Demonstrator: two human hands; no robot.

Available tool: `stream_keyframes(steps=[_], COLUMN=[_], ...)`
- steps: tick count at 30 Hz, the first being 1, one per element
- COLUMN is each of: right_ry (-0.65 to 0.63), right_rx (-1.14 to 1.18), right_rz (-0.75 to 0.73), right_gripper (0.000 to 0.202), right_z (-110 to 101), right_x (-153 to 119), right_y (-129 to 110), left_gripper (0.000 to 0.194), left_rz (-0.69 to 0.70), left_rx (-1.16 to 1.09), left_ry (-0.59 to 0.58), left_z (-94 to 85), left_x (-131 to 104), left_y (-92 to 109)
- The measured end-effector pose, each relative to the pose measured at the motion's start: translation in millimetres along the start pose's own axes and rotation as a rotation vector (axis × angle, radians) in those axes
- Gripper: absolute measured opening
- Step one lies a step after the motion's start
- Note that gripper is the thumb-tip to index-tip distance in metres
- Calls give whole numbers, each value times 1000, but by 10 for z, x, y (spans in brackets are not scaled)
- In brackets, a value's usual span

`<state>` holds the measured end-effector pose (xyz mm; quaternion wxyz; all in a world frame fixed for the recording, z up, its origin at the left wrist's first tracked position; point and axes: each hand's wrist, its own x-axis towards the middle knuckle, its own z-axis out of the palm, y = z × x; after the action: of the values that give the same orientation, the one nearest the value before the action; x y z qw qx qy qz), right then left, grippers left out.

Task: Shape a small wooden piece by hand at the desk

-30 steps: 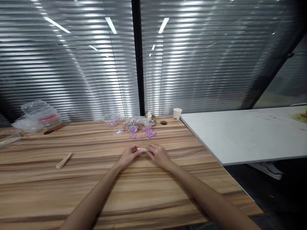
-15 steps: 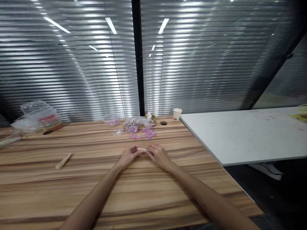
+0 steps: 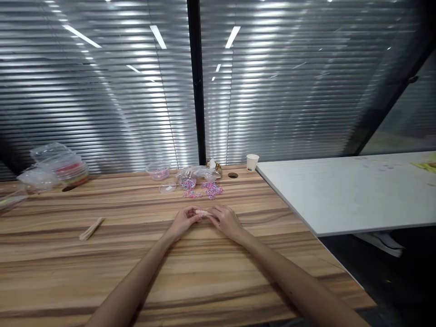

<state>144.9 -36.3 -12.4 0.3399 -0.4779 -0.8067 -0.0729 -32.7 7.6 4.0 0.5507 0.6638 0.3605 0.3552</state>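
Observation:
A short, pale, wooden-looking stick (image 3: pixel 203 213) spans the gap between my two hands, just above the wood-grain table (image 3: pixel 190 272). My left hand (image 3: pixel 185 221) pinches its left end between thumb and fingers. Its right end is in the closed fingers of my right hand (image 3: pixel 225 220), which hide part of it. Whether it is one stick or several together is too small to tell. Beyond my hands lie loose piles of small pink, blue and white bands (image 3: pixel 211 188). A bundle of pale sticks (image 3: pixel 91 229) rests to the left.
A clear tub (image 3: pixel 158 170), its lid (image 3: pixel 168 187) and a plastic bag (image 3: pixel 190 175) stand near the blinds. A paper cup (image 3: pixel 252 162) is by the back edge. Stacked plastic containers (image 3: pixel 70 168) stand far left. A white table (image 3: pixel 327 195) adjoins on the right.
Both hands stay in nearly the same place with the pale stick between them. The whole view has shifted very slightly.

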Motion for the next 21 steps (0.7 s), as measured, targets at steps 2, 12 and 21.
stream_keyframes(steps=[2, 12, 21], right_ry=[-2, -3, -4], right_rx=[0, 0, -1], right_rz=[1, 1, 2], right_gripper=[13, 13, 11], right_z=[-2, -6, -17], right_x=[-1, 4, 6], right_y=[-2, -12, -20], left_gripper=[34, 33, 34], left_rz=[0, 26, 0], left_rx=[5, 20, -8], left_ry=[4, -17, -10], left_z=[-4, -9, -8], left_x=[2, 2, -8], left_y=[-13, -22, -13])
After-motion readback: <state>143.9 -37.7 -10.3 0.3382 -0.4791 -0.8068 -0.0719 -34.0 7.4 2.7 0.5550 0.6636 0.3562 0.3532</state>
